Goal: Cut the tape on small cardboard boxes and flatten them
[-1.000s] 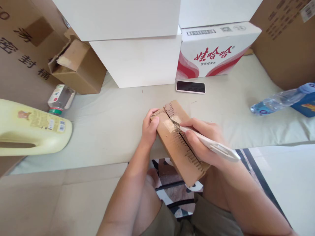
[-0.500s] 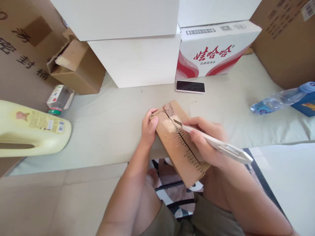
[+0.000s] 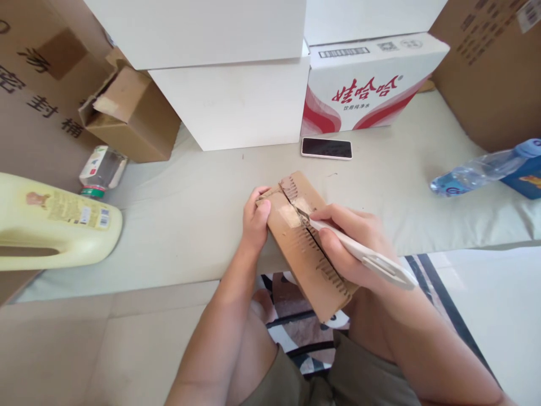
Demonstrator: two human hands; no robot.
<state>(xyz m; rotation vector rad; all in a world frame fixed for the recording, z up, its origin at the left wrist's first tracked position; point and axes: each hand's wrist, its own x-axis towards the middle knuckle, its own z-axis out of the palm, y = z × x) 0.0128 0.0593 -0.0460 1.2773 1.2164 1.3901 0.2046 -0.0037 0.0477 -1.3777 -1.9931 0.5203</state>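
Observation:
A small brown cardboard box (image 3: 291, 242) is tilted at the front edge of the cloth-covered surface, above my lap. Along its top runs a dark seam with torn, ridged marks on both sides and a pale tape patch near the far end. My left hand (image 3: 256, 221) grips the box's far left corner, thumb on top. In my right hand (image 3: 353, 239) is a white utility knife (image 3: 363, 251), held like a pen. Its blade touches the seam beside the pale patch; whether the tip is inside the slit I cannot tell.
Behind the box lies a phone (image 3: 326, 148), in front of white cartons (image 3: 236, 107) and a red-and-white carton (image 3: 372, 90). At left are a yellow jug (image 3: 84, 225), a clear bottle (image 3: 103, 172) and an opened cardboard box (image 3: 139, 118). A water bottle (image 3: 477, 169) lies at right.
My right hand has moved the knife slightly left and down, bringing its blade from above the pale patch onto the seam. The box and my left hand have stayed in place.

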